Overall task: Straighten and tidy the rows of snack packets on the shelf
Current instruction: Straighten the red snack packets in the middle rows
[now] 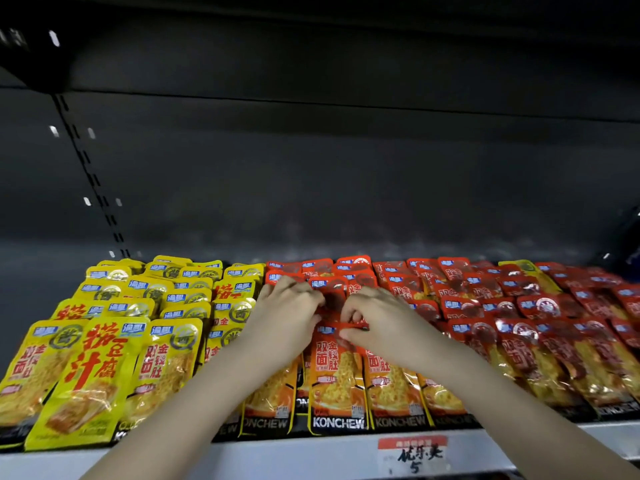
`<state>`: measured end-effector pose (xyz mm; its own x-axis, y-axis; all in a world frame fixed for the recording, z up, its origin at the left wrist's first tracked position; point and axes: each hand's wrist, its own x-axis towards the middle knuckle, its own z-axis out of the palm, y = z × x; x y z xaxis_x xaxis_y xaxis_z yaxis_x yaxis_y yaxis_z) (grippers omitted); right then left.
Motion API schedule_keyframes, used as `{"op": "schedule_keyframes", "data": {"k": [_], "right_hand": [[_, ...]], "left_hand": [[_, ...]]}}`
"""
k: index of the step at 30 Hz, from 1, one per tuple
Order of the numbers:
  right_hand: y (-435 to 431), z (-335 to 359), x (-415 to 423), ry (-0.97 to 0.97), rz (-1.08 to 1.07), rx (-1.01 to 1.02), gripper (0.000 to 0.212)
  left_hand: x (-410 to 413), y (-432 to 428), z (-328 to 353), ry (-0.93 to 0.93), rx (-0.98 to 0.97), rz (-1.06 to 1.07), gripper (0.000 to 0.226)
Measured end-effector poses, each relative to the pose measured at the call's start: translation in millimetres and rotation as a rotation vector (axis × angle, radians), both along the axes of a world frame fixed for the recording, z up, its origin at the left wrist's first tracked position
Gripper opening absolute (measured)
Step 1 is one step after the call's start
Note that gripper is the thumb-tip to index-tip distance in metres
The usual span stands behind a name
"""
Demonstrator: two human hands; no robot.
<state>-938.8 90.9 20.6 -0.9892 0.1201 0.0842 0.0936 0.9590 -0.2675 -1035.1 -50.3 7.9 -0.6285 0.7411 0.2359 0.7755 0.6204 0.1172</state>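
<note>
Rows of flat snack packets lie overlapping on a shelf point(242, 455). Yellow packets point(86, 368) fill the left part, orange-red packets point(540, 341) the middle and right. Both my hands reach into the middle row of orange-red packets. My left hand point(287, 317) has its fingers curled on the top edge of a packet there. My right hand point(374, 323) pinches the top edge of the front orange-red packet point(337, 372) between thumb and fingers. The packets under my hands are partly hidden.
The shelf's pale front rail carries a price label point(414, 453) with handwritten characters. One yellow packet point(530, 271) lies among the red ones at the back right. A dark back panel and an upper shelf point(311, 81) close the space above.
</note>
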Motion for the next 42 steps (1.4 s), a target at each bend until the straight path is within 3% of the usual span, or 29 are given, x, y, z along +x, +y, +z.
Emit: {"op": "schedule_keyframes", "data": {"k": [6, 10, 18, 30, 35, 38, 42], "right_hand": [[-1.7, -2.3, -4.2, 0.041, 0.035, -0.023, 0.012], [-0.3, 3.8, -14.7, 0.116, -0.018, -0.072, 0.018], [3.3, 3.7, -30.0, 0.052, -0.029, -0.069, 0.017], [3.2, 2.1, -17.7, 0.148, 0.003, -0.042, 0.017], [3.4, 1.4, -0.9, 0.102, 0.059, 0.014, 0.022], [4.3, -0.5, 0.3, 0.076, 0.058, 0.016, 0.024], [2.7, -3.5, -3.4, 0.057, 0.076, -0.060, 0.012]], "left_hand": [[-5.6, 12.2, -2.1, -0.007, 0.001, 0.043, 0.027], [-10.2, 14.5, 2.1, -0.088, -0.006, 0.056, 0.022], [-9.3, 23.0, 1.6, -0.216, 0.085, 0.114, 0.023], [-12.3, 17.7, 1.5, -0.210, 0.122, 0.074, 0.019], [-9.0, 0.5, 5.6, -0.090, 0.196, 0.044, 0.015], [0.0, -7.2, 5.2, -0.025, 0.110, 0.025, 0.020], [0.9, -14.2, 2.7, -0.038, 0.043, 0.038, 0.026]]}}
